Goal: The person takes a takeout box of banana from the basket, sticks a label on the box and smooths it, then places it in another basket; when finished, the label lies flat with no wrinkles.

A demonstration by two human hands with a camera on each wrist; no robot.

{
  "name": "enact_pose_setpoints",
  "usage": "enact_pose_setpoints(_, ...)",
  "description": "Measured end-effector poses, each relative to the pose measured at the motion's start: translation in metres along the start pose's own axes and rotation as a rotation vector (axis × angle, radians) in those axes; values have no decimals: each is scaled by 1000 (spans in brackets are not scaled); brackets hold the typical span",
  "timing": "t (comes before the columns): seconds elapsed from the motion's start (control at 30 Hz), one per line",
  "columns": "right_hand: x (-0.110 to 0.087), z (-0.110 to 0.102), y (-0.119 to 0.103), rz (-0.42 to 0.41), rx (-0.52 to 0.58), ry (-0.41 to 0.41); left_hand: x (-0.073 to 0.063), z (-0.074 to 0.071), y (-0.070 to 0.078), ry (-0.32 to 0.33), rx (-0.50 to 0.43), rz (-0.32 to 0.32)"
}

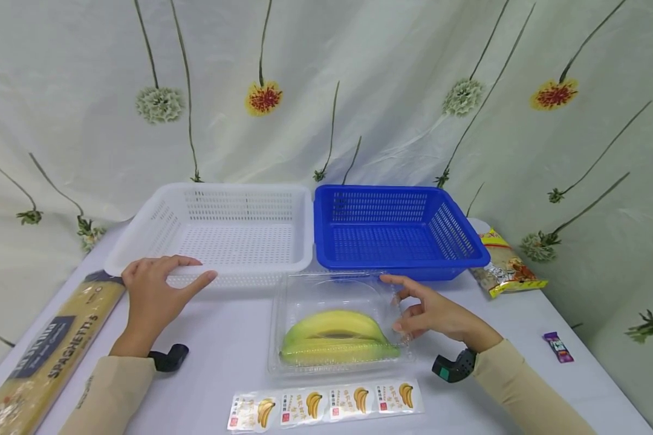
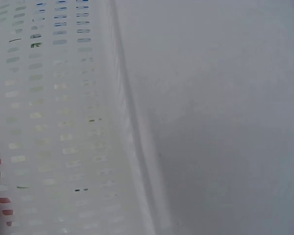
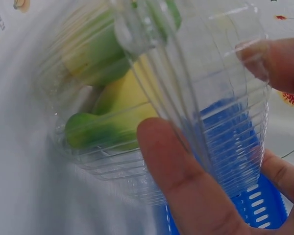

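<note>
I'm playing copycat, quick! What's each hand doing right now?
Left hand: open, at the near rim of the white basket; touching can't be told.
Right hand: holding the clear plastic box at its right side.

Clear box, 2 yellow-green bananas inside; white basket behind left.

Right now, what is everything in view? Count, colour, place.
White basket: one, white, back left.
Blue basket: one, blue, back centre.
Clear box: one, transparent, centre.
Bananas: two visible, yellow-green, in box.
Sticker strip: one, white, front centre.
Spaghetti pack: one, yellow, left edge.
Snack bag: one, yellow, back right.
Small packet: one, purple, right.
Table: one, white, beneath.
Floral cloth: one, whitish, behind.
Wrist cameras: two, black, wrists.
Sleeves: two, beige, forearms.
Left hand: one, by white basket.
Right hand: one, holding box.
</note>
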State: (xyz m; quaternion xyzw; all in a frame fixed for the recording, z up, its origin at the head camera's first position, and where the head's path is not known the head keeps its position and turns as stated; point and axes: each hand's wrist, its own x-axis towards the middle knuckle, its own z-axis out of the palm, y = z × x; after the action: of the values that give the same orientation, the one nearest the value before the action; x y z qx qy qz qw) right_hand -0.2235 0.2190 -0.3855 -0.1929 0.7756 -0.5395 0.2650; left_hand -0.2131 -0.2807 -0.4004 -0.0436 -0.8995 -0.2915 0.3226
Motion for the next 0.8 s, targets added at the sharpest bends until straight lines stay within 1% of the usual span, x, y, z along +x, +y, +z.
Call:
enact_pose_setpoints(0.17,0,-1,-1,5,-7,0,1,-1,1,-6,0,10)
enact_pose_setpoints(0.4,-2,0,0,-24,-24,-13,0,-5,3,-47,9,21)
enact_pose_setpoints(0.5,-3,1,1,-26,-30,-10,-1,-5,4,-50,2,45)
enact_pose_setpoints(0.53,-4,1,1,-26,-35,-6,-2,-6,5,-43,-3,65)
enact_pose_setpoints(0.63,-5,2,-1,-41,-75,22,-5,-7,10,-4,-11,151)
enact_pose_setpoints(0.73,-7,6,-7,-60,-129,79,-10,-9,16,41,-14,257)
enact_pose_setpoints(0.8,-9,9,-13,-90,-174,120,-13,-11,20,63,-12,318)
